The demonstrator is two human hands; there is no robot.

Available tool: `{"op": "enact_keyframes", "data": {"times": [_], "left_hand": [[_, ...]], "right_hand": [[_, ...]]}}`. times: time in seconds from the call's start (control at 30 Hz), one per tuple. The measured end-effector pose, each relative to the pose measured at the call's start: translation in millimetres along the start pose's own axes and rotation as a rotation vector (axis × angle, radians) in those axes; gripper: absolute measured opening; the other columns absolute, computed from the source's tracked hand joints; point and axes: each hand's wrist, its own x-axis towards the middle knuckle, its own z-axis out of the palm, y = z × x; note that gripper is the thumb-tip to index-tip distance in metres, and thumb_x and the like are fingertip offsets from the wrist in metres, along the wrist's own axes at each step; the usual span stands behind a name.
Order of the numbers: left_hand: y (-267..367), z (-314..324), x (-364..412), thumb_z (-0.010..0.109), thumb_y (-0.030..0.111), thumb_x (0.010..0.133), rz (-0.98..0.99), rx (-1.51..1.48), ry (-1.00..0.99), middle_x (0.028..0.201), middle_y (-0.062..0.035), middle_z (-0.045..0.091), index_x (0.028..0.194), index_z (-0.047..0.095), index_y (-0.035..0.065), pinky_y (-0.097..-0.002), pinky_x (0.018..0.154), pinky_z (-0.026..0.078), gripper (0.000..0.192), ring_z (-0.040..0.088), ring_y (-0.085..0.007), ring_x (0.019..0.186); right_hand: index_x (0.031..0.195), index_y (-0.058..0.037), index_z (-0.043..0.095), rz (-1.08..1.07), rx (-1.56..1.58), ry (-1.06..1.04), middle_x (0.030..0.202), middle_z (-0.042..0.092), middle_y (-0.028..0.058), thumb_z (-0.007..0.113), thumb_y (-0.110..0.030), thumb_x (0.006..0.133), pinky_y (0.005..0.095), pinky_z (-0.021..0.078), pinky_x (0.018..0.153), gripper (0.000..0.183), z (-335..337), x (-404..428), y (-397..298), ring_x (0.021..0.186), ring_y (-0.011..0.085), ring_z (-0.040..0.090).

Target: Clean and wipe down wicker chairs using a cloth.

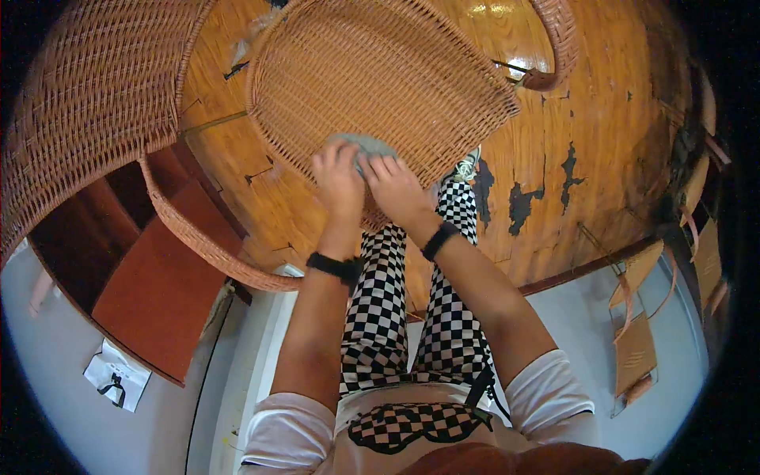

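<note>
Both my hands press on a grey-green cloth (pixel 371 144) lying on a woven wicker panel (pixel 380 77), near the edge closest to me. The panel looks like part of a wicker chair; which part, I cannot tell. Bunched cloth sits under the fingers of my left hand (pixel 339 181). My right hand (pixel 399 189) lies beside it, its fingers bent over the cloth's right part. Some of the cloth is hidden beneath the hands. Each wrist wears a black band.
Another large wicker piece (pixel 101 89) with a curved braided arm (pixel 202 252) stands at left, by a reddish-brown wooden cabinet (pixel 160 285). A wicker arm (pixel 561 41) curves at upper right. The wood-patterned floor (pixel 534 160) has worn dark patches. Chairs (pixel 638 350) stand at far right.
</note>
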Motion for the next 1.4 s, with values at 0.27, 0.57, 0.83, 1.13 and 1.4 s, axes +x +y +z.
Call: {"op": "enact_keyframes", "data": {"times": [0.27,0.57,0.83,1.13,1.4], "left_hand": [[4,13,-13,0.054,0.003,0.081,-0.225,-0.1,0.122,0.106,-0.0122,0.051,0.094,0.061,0.0072,-0.044,0.086,0.038,0.016,0.047,-0.0337,0.098],[30,24,-86,0.051,0.002,0.085,-0.365,-0.266,0.234,0.114,-0.0205,0.043,0.104,0.058,0.0044,-0.0445,0.092,0.037,0.021,0.044,-0.0369,0.107],[-2,13,-26,0.057,0.009,0.084,-0.614,-0.22,0.543,0.109,-0.0197,0.047,0.11,0.057,0.0037,-0.0444,0.091,0.037,0.027,0.045,-0.0362,0.103],[24,35,-109,0.055,0.012,0.086,-0.548,-0.158,0.358,0.104,-0.0207,0.047,0.105,0.058,0.0043,-0.0462,0.087,0.036,0.021,0.045,-0.0363,0.099],[-24,29,-39,0.057,0.01,0.084,-0.65,-0.199,0.635,0.11,-0.0175,0.045,0.105,0.059,0.007,-0.0424,0.086,0.038,0.021,0.044,-0.0336,0.102]], "right_hand": [[0.118,-0.0015,0.052,-0.079,0.0,-0.102,0.093,0.05,0.005,0.049,-0.016,0.078,0.0304,0.04,0.082,0.043,-1,-5,-1,0.09,0.0182,0.048],[0.128,-0.0051,0.048,-0.269,-0.01,-0.249,0.098,0.049,0.0054,0.05,-0.014,0.078,0.0317,0.0405,0.077,0.051,-10,-63,7,0.087,0.0201,0.048],[0.126,-0.0051,0.048,-0.247,0.028,-0.199,0.096,0.05,0.0045,0.048,-0.015,0.08,0.0315,0.041,0.081,0.048,7,12,-16,0.091,0.0205,0.049],[0.126,-0.0053,0.048,-0.402,-0.033,-0.306,0.095,0.049,0.0054,0.051,-0.015,0.078,0.0303,0.0409,0.079,0.049,-7,-48,-2,0.089,0.0201,0.048],[0.122,-0.0044,0.051,-0.422,0.006,-0.134,0.093,0.051,0.0052,0.048,-0.016,0.08,0.0322,0.0415,0.077,0.044,14,35,-22,0.088,0.0204,0.049]]}}
